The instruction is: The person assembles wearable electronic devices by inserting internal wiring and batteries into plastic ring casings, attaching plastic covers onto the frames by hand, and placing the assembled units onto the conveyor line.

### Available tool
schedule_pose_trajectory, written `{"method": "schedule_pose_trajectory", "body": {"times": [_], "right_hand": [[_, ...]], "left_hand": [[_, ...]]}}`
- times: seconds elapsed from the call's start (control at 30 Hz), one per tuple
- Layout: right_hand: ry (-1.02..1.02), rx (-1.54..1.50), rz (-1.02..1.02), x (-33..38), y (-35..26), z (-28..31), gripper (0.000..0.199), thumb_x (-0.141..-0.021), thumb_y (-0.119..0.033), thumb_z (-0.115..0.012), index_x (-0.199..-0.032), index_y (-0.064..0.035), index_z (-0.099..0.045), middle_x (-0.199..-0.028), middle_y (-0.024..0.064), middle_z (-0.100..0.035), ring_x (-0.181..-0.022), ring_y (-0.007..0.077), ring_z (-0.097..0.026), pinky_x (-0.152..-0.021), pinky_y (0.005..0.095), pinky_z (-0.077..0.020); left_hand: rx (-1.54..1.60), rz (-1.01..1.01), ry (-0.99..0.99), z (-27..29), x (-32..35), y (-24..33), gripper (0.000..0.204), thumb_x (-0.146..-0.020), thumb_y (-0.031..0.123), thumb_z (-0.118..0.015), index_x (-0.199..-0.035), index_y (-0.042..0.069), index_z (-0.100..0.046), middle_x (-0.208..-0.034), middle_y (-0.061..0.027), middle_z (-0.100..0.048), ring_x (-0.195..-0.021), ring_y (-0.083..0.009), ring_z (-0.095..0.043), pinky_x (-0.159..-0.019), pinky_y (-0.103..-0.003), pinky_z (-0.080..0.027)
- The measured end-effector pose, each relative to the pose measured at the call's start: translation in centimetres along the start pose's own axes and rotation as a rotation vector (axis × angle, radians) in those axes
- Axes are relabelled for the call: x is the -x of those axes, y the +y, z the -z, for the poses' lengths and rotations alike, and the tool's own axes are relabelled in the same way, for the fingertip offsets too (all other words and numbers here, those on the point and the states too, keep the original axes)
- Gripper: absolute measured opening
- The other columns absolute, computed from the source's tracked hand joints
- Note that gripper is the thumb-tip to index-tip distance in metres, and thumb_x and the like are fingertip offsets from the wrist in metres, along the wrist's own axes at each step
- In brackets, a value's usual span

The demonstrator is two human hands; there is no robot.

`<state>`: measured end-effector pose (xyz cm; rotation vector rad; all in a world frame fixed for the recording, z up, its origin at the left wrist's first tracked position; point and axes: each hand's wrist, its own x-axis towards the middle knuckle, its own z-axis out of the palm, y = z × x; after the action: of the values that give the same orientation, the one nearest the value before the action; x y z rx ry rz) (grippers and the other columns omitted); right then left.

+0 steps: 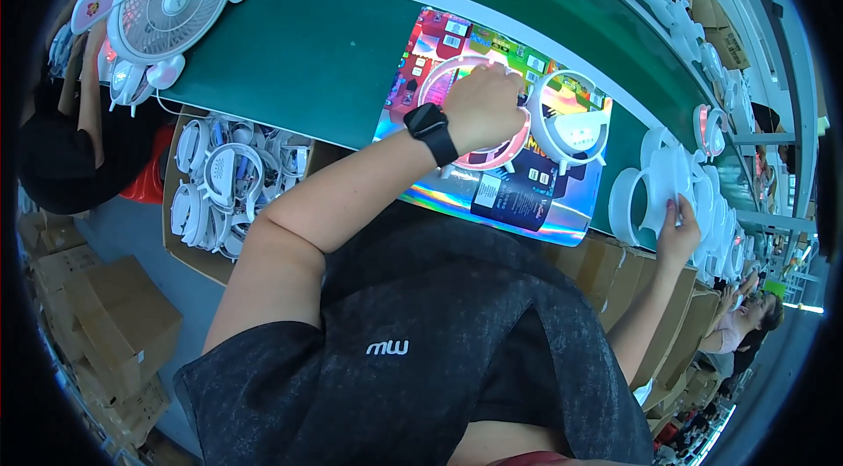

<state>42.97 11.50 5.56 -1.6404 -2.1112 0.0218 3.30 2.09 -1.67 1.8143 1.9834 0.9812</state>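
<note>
My left hand [486,110], with a black watch on its wrist, lies over a pink-and-white ring-shaped plastic housing [496,154]. Its fingers are curled, and whatever they hold is hidden under the hand. Close by on the right stands a white ring-shaped housing [575,128] with a slotted panel. Both housings rest on a shiny, colourful printed sheet [562,224]. Off to the right, my right hand [679,235] pinches the near edge of a white plastic housing [665,189], one of several in a row along the table edge.
A green work table [307,53] with a white strip runs across. At the far left stands a white fan [176,5], with another person [75,141] beside it. A carton [198,260] of white housings sits against the table's near side. More cartons [118,317] stand on the floor.
</note>
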Motion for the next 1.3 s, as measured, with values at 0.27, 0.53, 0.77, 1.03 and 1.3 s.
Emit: {"method": "schedule_pose_trajectory", "body": {"times": [0.27, 0.53, 0.77, 1.03, 1.3], "right_hand": [[-0.175, -1.047, 0.104, 2.8, -18.6, -0.9, 0.021, -0.095, -0.004, -0.061, -0.113, 0.0061, -0.062, -0.099, 0.0072, -0.069, -0.087, 0.0107, -0.064, -0.08, 0.025, -0.0511], [-0.561, -1.315, 0.364, 1.4, -25.3, -2.8, 0.032, -0.083, -0.004, -0.071, -0.114, 0.0034, -0.065, -0.11, 0.013, -0.066, -0.102, 0.0206, -0.063, -0.086, 0.0323, -0.0504], [-0.349, -0.689, 0.935, 1.0, -24.6, -5.9, 0.029, -0.075, -0.003, -0.075, -0.103, 0.0017, -0.068, -0.093, 0.0143, -0.069, -0.09, 0.0315, -0.066, -0.088, 0.0412, -0.0506], [-0.29, -0.436, 0.979, 2.4, -24.4, -6.4, 0.042, -0.071, 0.004, -0.066, -0.112, -0.0008, -0.066, -0.09, 0.0134, -0.065, -0.08, 0.0309, -0.063, -0.068, 0.0396, -0.0523], [-0.417, -0.258, 1.078, 3.6, -26.6, -8.3, 0.046, -0.068, 0.001, -0.063, -0.114, -0.0044, -0.067, -0.09, 0.0088, -0.064, -0.081, 0.0269, -0.062, -0.068, 0.0382, -0.0519]], "left_hand": [[0.607, -0.231, 0.044, 5.6, 3.9, 5.8, 0.039, -0.079, 0.023, -0.078, -0.109, 0.001, -0.066, -0.093, -0.0087, -0.062, -0.073, -0.0164, -0.062, -0.064, -0.028, -0.048], [1.43, 0.304, 0.074, 10.7, 4.7, 3.0, 0.017, -0.093, 0.011, -0.063, -0.104, -0.001, -0.064, -0.076, -0.0048, -0.066, -0.052, -0.0081, -0.058, -0.046, -0.019, -0.043], [1.786, 0.402, 0.073, 11.2, 5.0, 0.3, 0.024, -0.095, 0.015, -0.059, -0.11, -0.004, -0.059, -0.084, -0.0064, -0.068, -0.064, -0.0105, -0.062, -0.056, -0.021, -0.05], [-0.163, -0.041, 0.045, 8.3, 6.7, -4.5, 0.111, -0.067, 0.049, -0.084, -0.147, -0.005, -0.03, -0.15, -0.0224, -0.037, -0.139, -0.0414, -0.036, -0.113, -0.048, -0.034], [-0.045, 0.01, -0.006, 5.3, 8.1, -6.0, 0.119, -0.059, 0.056, -0.085, -0.147, -0.002, -0.03, -0.15, -0.0218, -0.038, -0.146, -0.0377, -0.024, -0.118, -0.053, -0.019]]}}
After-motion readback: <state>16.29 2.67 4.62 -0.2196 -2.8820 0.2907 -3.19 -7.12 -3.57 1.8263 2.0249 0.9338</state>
